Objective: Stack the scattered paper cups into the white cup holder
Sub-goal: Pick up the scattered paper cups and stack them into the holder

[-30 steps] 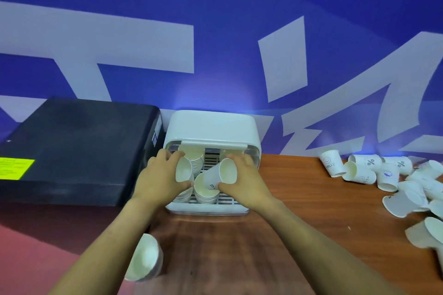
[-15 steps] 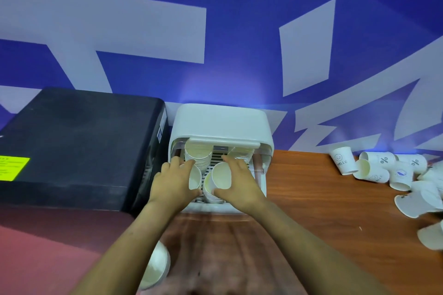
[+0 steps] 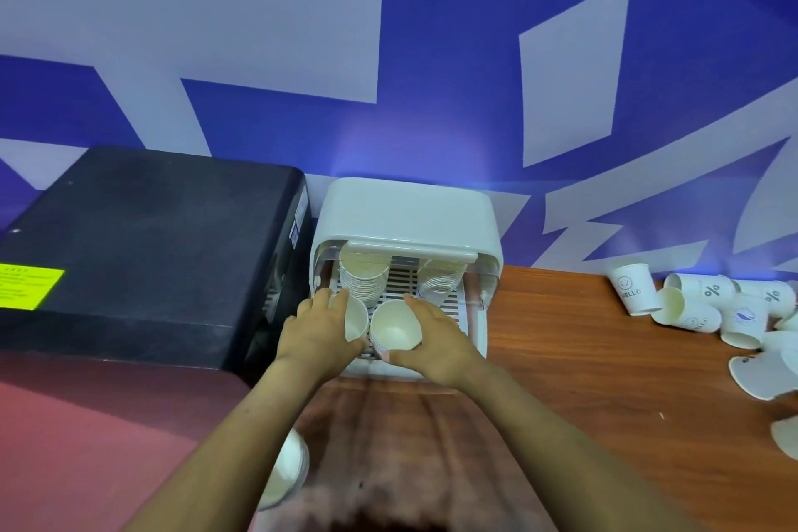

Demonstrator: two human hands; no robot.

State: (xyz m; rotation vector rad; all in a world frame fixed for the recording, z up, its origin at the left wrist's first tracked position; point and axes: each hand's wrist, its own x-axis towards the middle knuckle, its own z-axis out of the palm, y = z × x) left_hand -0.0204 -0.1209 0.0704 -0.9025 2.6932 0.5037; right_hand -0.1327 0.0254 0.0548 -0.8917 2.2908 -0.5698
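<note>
While both hands work at the holder's open front, seen from the head camera:

Left hand (image 3: 317, 335): curled around a single paper cup (image 3: 356, 320), gripping it at the front left of the holder; cup tipped, mouth turned toward the right; fingers wrapped over its far side.
Right hand (image 3: 436, 341): closed on the front stack (image 3: 395, 332) from the right, thumb below and fingers over the far rim; top cup's mouth open toward the camera.
White cup holder (image 3: 408, 214): upright on the wooden table (image 3: 583, 363), against the blue and white wall (image 3: 432, 78); lid raised, slatted tray exposed; touching or just beside the black box (image 3: 147, 246) on its left, cannot tell which.
Rear stacks: a tall stack (image 3: 362, 281) at the back left of the tray; a shorter one (image 3: 440, 279) at the back right, partly under the lid.
Scattered cups (image 3: 708, 307): well apart from the holder at the table's right edge; most lying on their sides, one marked HELLO (image 3: 632, 287) standing mouth down.
Near cup (image 3: 287, 471): on its side beneath the left forearm, close to the table's front; partly hidden.
Box label: yellow sticker (image 3: 28, 285) on the box's left part; print too small to read.
</note>
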